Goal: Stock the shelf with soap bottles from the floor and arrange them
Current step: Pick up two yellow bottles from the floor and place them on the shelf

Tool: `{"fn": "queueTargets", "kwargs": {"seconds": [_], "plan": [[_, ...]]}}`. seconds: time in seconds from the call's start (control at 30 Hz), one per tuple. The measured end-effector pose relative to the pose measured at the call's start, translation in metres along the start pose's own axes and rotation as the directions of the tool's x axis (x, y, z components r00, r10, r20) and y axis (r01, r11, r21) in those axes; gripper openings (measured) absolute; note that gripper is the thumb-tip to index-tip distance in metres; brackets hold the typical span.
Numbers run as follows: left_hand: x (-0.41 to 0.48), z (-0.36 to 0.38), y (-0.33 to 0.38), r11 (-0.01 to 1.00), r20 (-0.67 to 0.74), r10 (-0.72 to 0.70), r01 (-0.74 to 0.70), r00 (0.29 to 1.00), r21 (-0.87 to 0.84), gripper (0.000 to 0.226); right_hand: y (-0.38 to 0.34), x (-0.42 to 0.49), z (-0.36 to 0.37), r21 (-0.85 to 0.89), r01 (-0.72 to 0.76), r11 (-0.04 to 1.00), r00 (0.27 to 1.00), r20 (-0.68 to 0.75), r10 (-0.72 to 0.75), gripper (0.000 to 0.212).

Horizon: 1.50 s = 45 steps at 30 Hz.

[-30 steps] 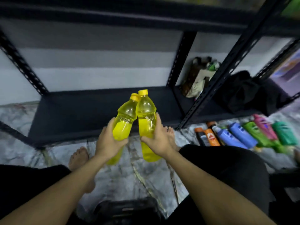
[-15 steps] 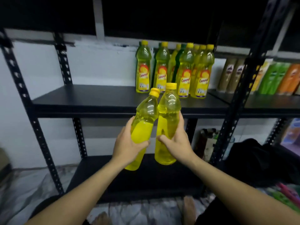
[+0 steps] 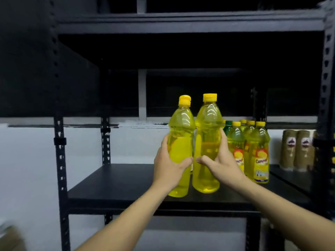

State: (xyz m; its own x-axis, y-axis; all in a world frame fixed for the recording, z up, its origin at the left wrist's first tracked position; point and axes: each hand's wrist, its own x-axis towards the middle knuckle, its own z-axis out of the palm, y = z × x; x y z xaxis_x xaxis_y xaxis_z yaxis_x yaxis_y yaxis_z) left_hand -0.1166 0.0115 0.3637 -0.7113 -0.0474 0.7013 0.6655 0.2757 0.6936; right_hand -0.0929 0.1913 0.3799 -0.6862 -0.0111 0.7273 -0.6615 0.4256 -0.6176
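I hold two yellow soap bottles upright, side by side, over the black shelf board (image 3: 116, 183). My left hand (image 3: 168, 167) grips the left bottle (image 3: 181, 138) around its middle. My right hand (image 3: 221, 163) grips the right bottle (image 3: 208, 134), which is slightly taller in view. Both bottle bases are at or just above the shelf surface near its front edge; I cannot tell whether they touch it. Just to the right stands a group of several labelled yellow bottles (image 3: 253, 151), with a green-capped one (image 3: 228, 124) behind.
Brown bottles (image 3: 295, 149) stand on the neighbouring shelf at the right. Black perforated uprights (image 3: 60, 160) frame the rack, and another shelf board (image 3: 181, 24) runs overhead. The left half of the shelf board is bare. A white wall lies behind.
Both hands have lifted the two bottles from near the floor up to the middle shelf, and my view has risen with them. The bottles now stand upright beside the stocked group.
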Motion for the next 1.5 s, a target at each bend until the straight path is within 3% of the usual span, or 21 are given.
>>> {"fn": "queueTargets", "kwargs": {"seconds": [0.17,0.63,0.9,1.03,1.13,1.3,1.4,1.5], "plan": [[0.029,0.008,-0.028,0.999,0.037,-0.029,0.028,0.999,0.033,0.096,0.029,0.026,0.018,-0.05,0.023,0.998,0.999,-0.034,-0.025,0.115],[0.035,0.058,-0.101,0.983,0.073,-0.182,0.18,0.981,0.033,0.103,0.127,0.018,0.032,-0.043,-0.218,0.975,0.976,-0.018,0.217,0.115],[0.046,0.073,-0.129,0.972,0.072,-0.234,0.231,0.969,0.053,0.099,0.15,0.02,0.04,-0.14,-0.18,0.974,0.978,-0.13,0.162,0.117],[0.038,0.072,-0.146,0.952,0.089,-0.307,0.305,0.948,0.037,0.122,0.162,0.015,0.043,-0.134,-0.223,0.966,0.963,-0.187,0.196,0.13],[0.037,0.071,-0.148,0.957,0.063,-0.288,0.284,0.956,0.06,0.131,0.167,0.016,0.044,-0.139,-0.217,0.966,0.964,-0.185,0.19,0.127],[0.034,0.072,-0.149,0.973,-0.021,-0.194,0.195,0.981,0.126,0.12,0.175,0.017,0.041,-0.102,-0.215,0.971,0.964,-0.182,0.194,0.111],[0.034,0.072,-0.151,0.972,-0.051,-0.17,0.177,0.984,0.158,0.116,0.177,0.017,0.042,-0.193,-0.22,0.956,0.963,-0.201,0.181,0.102],[0.034,0.072,-0.151,0.973,-0.061,-0.176,0.183,0.982,0.141,0.113,0.174,0.016,0.043,-0.34,-0.233,0.911,0.96,-0.231,0.16,0.115]]}}
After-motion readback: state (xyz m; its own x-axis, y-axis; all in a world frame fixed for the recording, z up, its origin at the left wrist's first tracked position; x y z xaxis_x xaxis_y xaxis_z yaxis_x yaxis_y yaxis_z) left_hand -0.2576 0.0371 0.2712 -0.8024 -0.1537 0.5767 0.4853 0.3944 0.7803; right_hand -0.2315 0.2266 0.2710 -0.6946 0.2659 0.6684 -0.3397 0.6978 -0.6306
